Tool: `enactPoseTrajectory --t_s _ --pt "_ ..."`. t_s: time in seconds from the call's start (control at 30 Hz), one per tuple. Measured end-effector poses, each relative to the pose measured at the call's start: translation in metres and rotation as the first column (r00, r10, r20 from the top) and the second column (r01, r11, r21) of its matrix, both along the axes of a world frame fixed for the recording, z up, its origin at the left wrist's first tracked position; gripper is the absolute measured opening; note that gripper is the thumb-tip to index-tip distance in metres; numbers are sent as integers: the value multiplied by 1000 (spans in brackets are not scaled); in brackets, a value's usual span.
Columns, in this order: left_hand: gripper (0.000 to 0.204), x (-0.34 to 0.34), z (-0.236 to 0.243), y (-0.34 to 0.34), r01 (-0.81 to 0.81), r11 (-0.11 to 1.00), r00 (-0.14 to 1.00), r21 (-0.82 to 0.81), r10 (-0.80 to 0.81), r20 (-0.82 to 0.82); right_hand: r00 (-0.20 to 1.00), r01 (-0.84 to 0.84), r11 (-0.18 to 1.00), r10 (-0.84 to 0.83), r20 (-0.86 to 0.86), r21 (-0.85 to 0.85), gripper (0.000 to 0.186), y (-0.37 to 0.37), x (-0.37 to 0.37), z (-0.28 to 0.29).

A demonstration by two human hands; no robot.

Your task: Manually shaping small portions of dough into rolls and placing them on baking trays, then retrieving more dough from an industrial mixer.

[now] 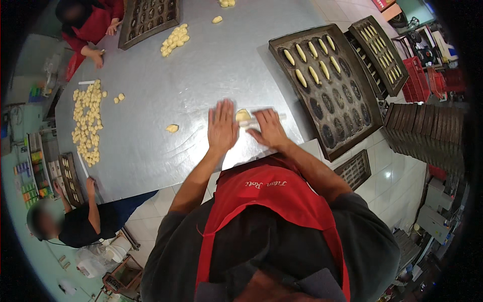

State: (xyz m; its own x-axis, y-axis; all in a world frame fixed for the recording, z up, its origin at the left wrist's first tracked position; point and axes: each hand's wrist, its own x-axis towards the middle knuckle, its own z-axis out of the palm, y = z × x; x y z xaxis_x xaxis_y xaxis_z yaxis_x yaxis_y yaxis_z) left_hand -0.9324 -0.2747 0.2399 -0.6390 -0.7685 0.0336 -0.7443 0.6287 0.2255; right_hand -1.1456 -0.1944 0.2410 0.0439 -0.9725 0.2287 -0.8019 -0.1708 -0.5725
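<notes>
A pale rolling pin (275,118) lies crosswise near the steel table's front edge, across a flattened piece of dough (243,113). My left hand (221,128) rests palm down at the pin's left end, fingers stretched out, hiding that end. My right hand (266,130) is over the pin to the right of the dough, with its fingers spread. A single dough lump (172,128) sits to the left of my hands.
Right: a moulded tray (347,116) with shaped dough, more trays (378,50), stacked trays (422,136), red crates (415,78). Left: many dough lumps (88,123). Co-workers stand at upper left (90,30) and lower left (93,224). Another tray (172,15) is at the back.
</notes>
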Motion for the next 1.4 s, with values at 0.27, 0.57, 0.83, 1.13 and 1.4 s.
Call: enactPoseTrajectory --t_s 0.27,0.57,0.83,1.13,1.4 --pt "53 -4 19 45 262 942 934 208 -194 -300 933 360 924 -352 -80 132 39 -23 -20 5" --pt "62 11 5 62 157 984 972 80 -140 -190 943 -133 979 77 -324 -155 38 33 16 2" --pt "29 30 31 21 -30 975 888 222 128 -442 996 47 998 -43 -75 53 39 -83 61 -11" --pt "47 183 -1 -38 -267 963 923 41 268 -277 931 13 998 8 -365 56 79 -61 68 9" --pt "27 182 15 -35 -398 886 804 239 462 -375 997 -35 999 34 65 16 53 -18 54 30"
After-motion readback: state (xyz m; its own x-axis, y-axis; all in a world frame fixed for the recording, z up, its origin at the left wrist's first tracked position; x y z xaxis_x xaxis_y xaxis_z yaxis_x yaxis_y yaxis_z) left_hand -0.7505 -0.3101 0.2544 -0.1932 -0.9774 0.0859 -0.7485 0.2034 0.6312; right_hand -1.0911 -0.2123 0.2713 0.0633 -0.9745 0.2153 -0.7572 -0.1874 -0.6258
